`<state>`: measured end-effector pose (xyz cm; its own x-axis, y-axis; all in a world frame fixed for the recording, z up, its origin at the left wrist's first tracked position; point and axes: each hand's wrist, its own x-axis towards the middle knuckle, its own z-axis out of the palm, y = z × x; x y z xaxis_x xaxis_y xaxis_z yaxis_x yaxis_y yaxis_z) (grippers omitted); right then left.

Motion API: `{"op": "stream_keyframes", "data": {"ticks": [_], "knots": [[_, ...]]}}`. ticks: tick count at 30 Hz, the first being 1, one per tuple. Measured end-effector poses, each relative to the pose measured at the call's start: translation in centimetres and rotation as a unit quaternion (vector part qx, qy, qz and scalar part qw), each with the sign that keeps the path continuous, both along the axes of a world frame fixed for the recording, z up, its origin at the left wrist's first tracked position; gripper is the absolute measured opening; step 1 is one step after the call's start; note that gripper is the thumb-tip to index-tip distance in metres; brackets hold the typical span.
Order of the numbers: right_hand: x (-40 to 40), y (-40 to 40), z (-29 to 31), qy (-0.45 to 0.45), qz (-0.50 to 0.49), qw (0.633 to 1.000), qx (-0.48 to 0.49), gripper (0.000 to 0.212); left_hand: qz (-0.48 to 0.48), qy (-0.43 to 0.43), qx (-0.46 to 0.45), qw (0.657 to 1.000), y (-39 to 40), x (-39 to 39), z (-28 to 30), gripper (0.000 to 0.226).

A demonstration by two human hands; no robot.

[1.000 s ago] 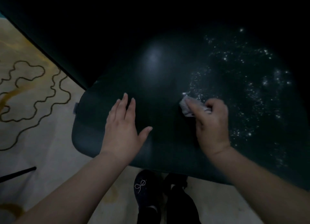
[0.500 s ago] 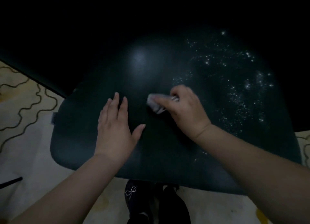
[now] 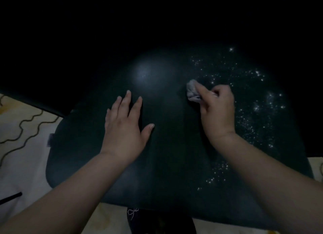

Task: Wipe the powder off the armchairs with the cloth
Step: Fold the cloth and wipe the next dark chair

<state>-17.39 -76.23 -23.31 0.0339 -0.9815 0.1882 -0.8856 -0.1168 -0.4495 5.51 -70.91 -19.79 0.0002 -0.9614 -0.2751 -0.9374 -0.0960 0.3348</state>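
A dark green armchair seat fills the middle of the head view. White powder is scattered over its right half, with a smaller patch near the front. My right hand grips a small crumpled pale cloth and presses it onto the seat at the powder's left edge. My left hand rests flat on the left half of the seat, fingers straight and spread. The chair's back is lost in darkness.
A pale carpet with wavy dark lines lies to the left and below the seat. My dark shoes stand at the seat's front edge. A thin black bar lies on the floor at lower left.
My right hand has moved the cloth to the right and away from me, back to the powder's edge, after sweeping left. My left hand has stayed flat on the seat.
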Motion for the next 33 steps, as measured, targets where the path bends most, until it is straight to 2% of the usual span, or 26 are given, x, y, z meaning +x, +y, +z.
{"op": "stream_keyframes", "data": {"ticks": [2,3,7,9,12,14,15,18,20,22,24,27,30,33], "knots": [[-0.4,2.2,0.1,-0.008,-0.042,0.999,0.008,0.061,0.006,-0.004,-0.003,1.0,-1.0,-0.1,0.0,0.077],[0.2,3.5,0.2,-0.02,-0.031,0.999,0.004,0.064,0.008,-0.005,-0.004,1.0,-1.4,-0.2,0.0,0.078],[2.3,3.0,-0.1,-0.008,0.127,0.992,0.005,0.061,-0.004,-0.002,-0.001,1.0,-2.6,-1.5,0.3,0.079],[1.6,-0.1,-0.3,0.015,0.154,0.988,-0.001,0.057,-0.013,-0.002,0.0,1.0,-3.1,-2.2,0.4,0.078],[-1.1,-2.7,-0.2,0.003,0.044,0.999,0.002,0.049,-0.014,-0.003,-0.002,1.0,-4.0,-2.6,0.5,0.078],[-1.9,-1.0,-0.1,-0.027,-0.035,0.999,0.022,0.057,-0.011,-0.006,0.002,1.0,-4.6,-2.8,0.4,0.078],[-1.6,0.4,0.0,-0.048,-0.04,0.998,0.025,0.059,-0.009,-0.009,0.003,1.0,-4.8,-3.0,0.3,0.078],[0.7,2.6,0.0,-0.029,0.082,0.996,0.015,0.054,-0.008,-0.022,0.002,1.0,-5.4,-3.5,0.2,0.078],[0.9,-0.6,-0.4,-0.006,0.134,0.991,0.005,0.059,-0.012,-0.027,0.003,1.0,-5.8,-3.8,0.1,0.078],[0.1,-4.6,-0.4,0.006,0.094,0.996,0.001,0.057,-0.019,-0.029,-0.002,0.999,-6.2,-3.8,0.0,0.078],[-1.3,-6.3,-0.4,-0.003,-0.003,1.0,0.02,0.055,-0.023,-0.027,-0.008,0.999,-6.7,-3.8,0.0,0.078],[-1.2,-2.4,-0.2,-0.036,-0.08,0.996,0.033,0.058,-0.031,-0.028,-0.002,0.999,-7.7,-3.9,0.3,0.081],[0.7,0.6,0.0,-0.035,-0.003,0.999,0.04,0.067,-0.041,-0.027,0.004,0.999,-8.9,-4.3,0.5,0.086],[0.7,-4.7,-0.4,0.005,0.059,0.998,0.014,0.07,-0.051,-0.03,0.021,0.998,-9.8,-4.7,0.7,0.091]]}}
